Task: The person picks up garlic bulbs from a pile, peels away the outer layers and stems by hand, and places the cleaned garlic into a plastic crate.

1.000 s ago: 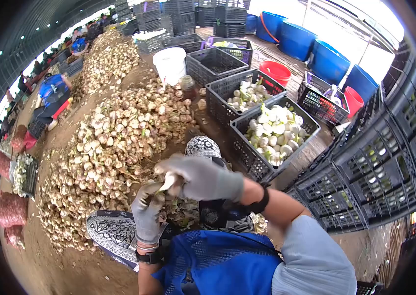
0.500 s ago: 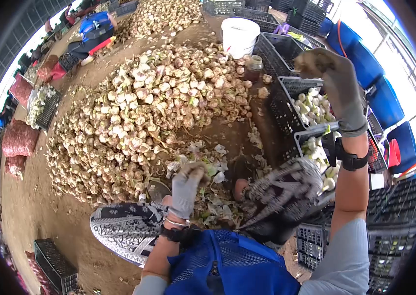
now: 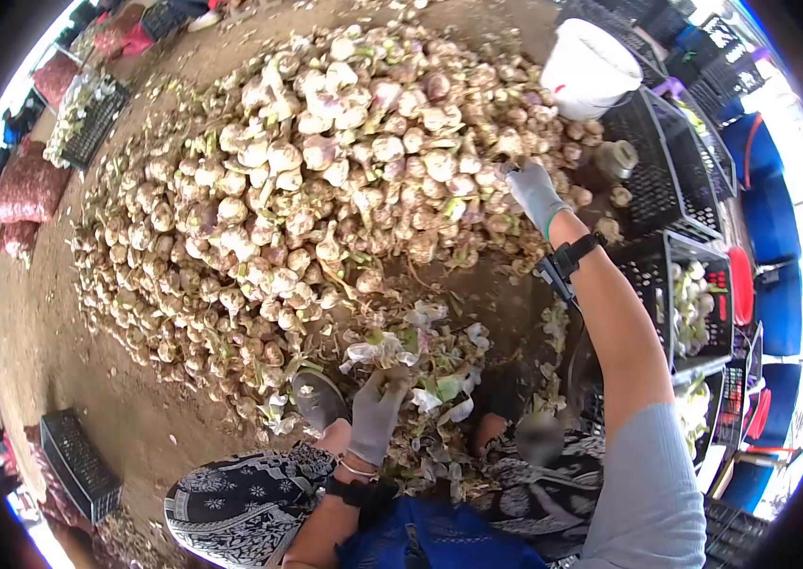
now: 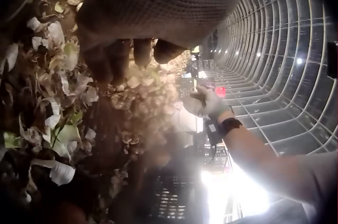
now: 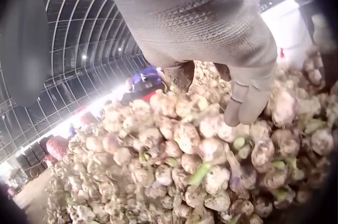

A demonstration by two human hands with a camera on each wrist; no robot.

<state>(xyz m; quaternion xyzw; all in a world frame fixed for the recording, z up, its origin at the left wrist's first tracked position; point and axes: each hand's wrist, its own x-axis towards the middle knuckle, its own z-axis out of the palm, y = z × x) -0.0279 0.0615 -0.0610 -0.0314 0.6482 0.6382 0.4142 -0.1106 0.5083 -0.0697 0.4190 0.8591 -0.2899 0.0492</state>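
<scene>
My right hand (image 3: 536,192), in a grey work glove with soiled fingertips, reaches over the right side of a big heap of garlic bulbs (image 3: 325,156). In the right wrist view its thumb and fingers stand apart, pointing down close over the bulbs (image 5: 214,150), with nothing seen between them. My left hand (image 3: 378,415), gloved alike, hangs in front of my lap beside loose garlic skins and leaves (image 3: 444,384). Its fingers (image 4: 141,52) are loosely curled downward in the left wrist view, and no object shows in them.
A white bucket (image 3: 591,68) and a glass jar (image 3: 616,159) stand beyond my right hand. Black crates line the right side, one with peeled white garlic (image 3: 692,308). Blue tubs (image 3: 769,218) stand behind them. Another black crate (image 3: 81,465) and red mesh sacks (image 3: 31,185) are at left.
My hands were together at a pale bulb, then parted. The right swung out over the crates, then moved down and forward to the heap. The left stayed low near the skins. The view tilted down.
</scene>
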